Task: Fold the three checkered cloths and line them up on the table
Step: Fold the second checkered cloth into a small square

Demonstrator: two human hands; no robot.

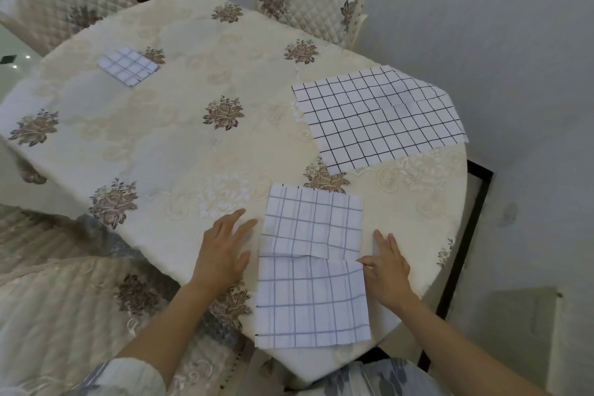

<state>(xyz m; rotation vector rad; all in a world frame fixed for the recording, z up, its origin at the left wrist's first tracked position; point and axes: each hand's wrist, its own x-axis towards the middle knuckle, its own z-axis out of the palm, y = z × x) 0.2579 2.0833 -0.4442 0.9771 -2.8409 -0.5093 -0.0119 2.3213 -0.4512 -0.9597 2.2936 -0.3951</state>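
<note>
Half-folded checkered cloth (311,299): left hand (221,251) flat, empty, beside it; right hand (389,267) straight-fingered at fold edge. Align corners, then press crease.

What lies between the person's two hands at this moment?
In the head view, the partly folded checkered cloth lies between the left hand and the right hand.

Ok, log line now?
near blue-checked cloth: partly folded; left hand: flat beside it; right hand: touching its edge; small folded checked cloth: far left; large black-checked cloth: unfolded
</note>
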